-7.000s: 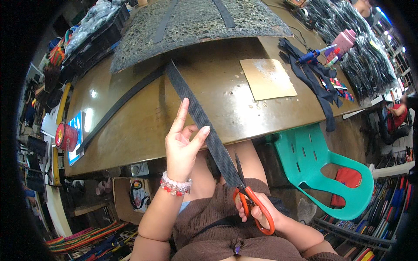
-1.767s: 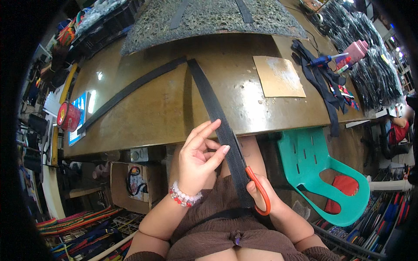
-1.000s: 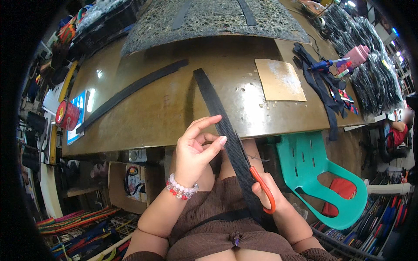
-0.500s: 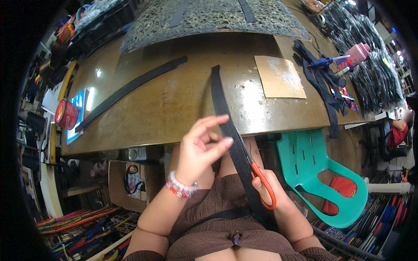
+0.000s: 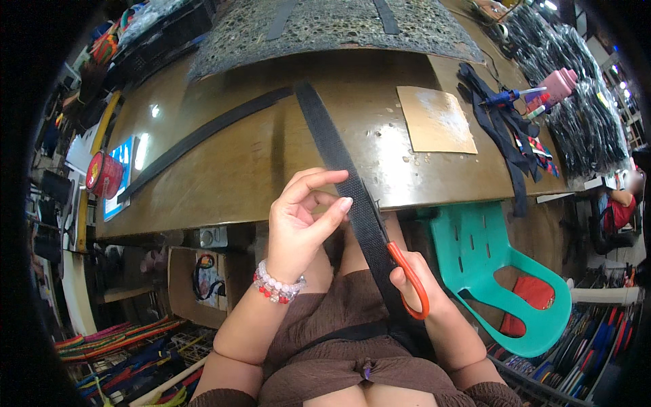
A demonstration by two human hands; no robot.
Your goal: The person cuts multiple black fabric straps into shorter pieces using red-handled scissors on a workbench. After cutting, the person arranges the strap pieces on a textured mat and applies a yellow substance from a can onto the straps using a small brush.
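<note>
A long black woven strap (image 5: pixel 325 132) runs from my lap up over the front edge of the table, its far end above the tabletop. My left hand (image 5: pixel 298 217) has its thumb and index fingertip on the strap's left edge, the other fingers curled behind. Against the strap's right side, my right hand (image 5: pixel 419 277) grips scissors with orange handles (image 5: pixel 407 275). The dark blades (image 5: pixel 377 214) point away from me along the strap; whether they touch it I cannot tell. The strap's lower part lies in my lap, partly hidden near the right hand.
Another black strap (image 5: pixel 210 132) lies on the brown table (image 5: pixel 237 176), near a red tin (image 5: pixel 104 175). To the right are brown cardboard (image 5: pixel 437 121), a blue glue gun (image 5: pixel 502 98) and a pink bottle (image 5: pixel 559 85). A green plastic chair (image 5: pixel 475 247) stands right of my legs.
The strap's far end has swung left, close to the end of the strap on the table. My left hand has shifted slightly left and away from me; the scissors moved slightly.
</note>
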